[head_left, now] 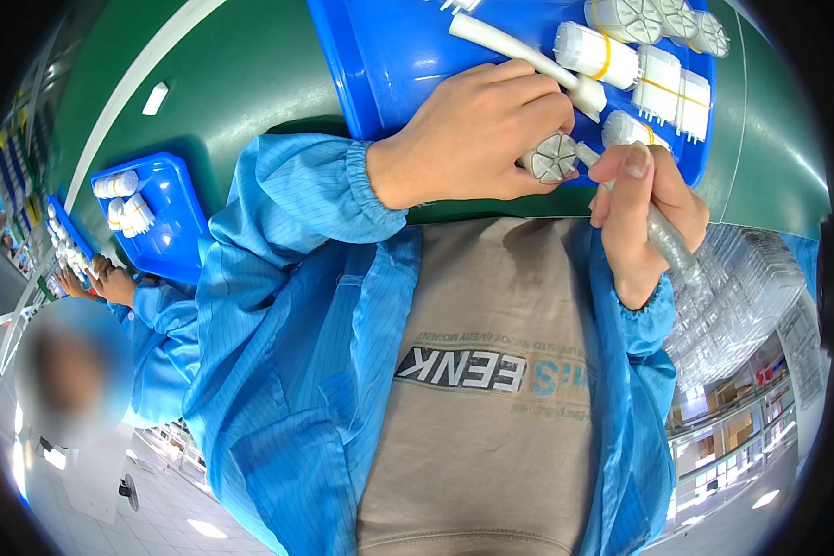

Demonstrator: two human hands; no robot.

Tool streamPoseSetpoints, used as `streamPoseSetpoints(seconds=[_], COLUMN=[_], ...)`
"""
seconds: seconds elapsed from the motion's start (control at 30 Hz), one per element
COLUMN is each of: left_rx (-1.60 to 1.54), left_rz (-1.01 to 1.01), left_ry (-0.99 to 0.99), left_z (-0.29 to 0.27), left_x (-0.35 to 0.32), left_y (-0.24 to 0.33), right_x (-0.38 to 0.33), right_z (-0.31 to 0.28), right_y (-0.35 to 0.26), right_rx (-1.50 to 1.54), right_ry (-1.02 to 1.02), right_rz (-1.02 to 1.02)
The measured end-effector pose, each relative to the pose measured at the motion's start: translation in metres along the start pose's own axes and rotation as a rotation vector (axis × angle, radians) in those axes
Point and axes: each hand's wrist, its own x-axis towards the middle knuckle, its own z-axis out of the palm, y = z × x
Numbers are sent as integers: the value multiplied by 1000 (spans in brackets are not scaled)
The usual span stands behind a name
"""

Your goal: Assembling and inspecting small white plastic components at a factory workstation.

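Cylinder (553, 158) clasped in the left hand (480, 132) seems light, stiff; hold its sides. Right hand (649, 199), beside it, grips a rod (665, 237).

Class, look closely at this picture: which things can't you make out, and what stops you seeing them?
All in the head view:
- Most of the white cylinder's side: the left hand covers it; its round end shows.
- Part of the grey tool: fingers of the right hand hide it.
- The blue tray's far edge: cut off by the picture's upper edge.
- Details of what the co-worker's hands handle: too small.
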Motion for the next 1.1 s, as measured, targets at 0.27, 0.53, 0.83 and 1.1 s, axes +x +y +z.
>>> streamPoseSetpoints(seconds=[0.27, 0.53, 0.83, 1.1], left_rx=[44, 48, 56, 70], left_rz=[23, 12, 24, 36], left_ry=[-28, -29, -25, -28], left_z=[-1, 1, -1, 1], left_x=[-1, -1, -2, -3], left_y=[-1, -1, -1, -5], right_x=[-6, -7, 5, 3], right_z=[-6, -15, -26, -20], right_y=[-10, 4, 11, 7], right_rx=[-241, -146, -245, -400], right_ry=[49, -34, -195, -202], right_rz=[-138, -129, -494, -522])
